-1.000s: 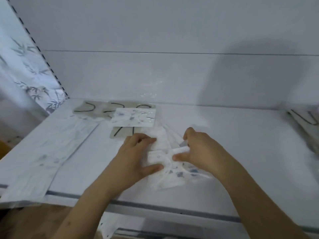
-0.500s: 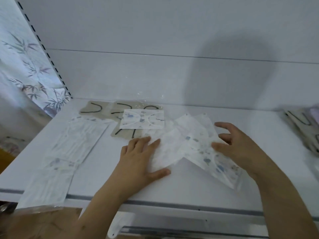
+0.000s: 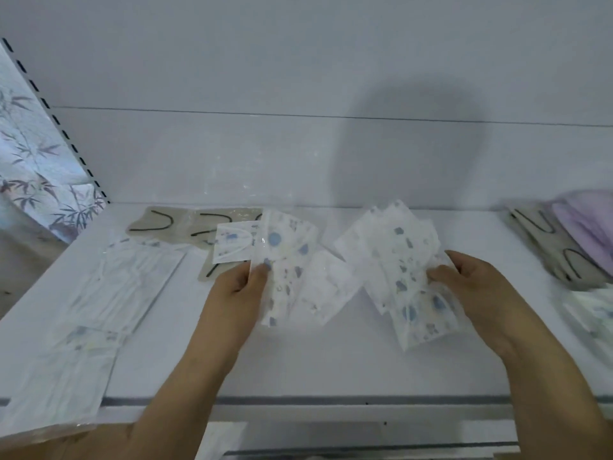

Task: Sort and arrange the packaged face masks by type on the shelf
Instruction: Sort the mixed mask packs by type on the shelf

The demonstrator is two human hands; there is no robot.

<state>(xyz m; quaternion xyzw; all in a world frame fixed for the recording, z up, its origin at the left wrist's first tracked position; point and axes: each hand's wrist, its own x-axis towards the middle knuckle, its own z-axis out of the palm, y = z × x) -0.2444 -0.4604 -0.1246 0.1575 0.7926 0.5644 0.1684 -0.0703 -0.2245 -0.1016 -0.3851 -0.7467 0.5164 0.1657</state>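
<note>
My left hand grips a small bunch of white packaged masks with blue prints above the middle of the white shelf. My right hand holds a second, fanned bunch of the same printed masks, apart from the first. One more printed mask packet lies flat behind my left hand, on top of beige masks with black ear loops.
Plain white mask packets lie in a long row along the left of the shelf. At the right edge sit beige masks, lilac masks and pale packets. A slotted shelf post stands at the left.
The single pile of printed masks has been split into two bunches. My right hand carried its bunch rightward, and my left hand went from pressing flat to gripping and lifting its own.
</note>
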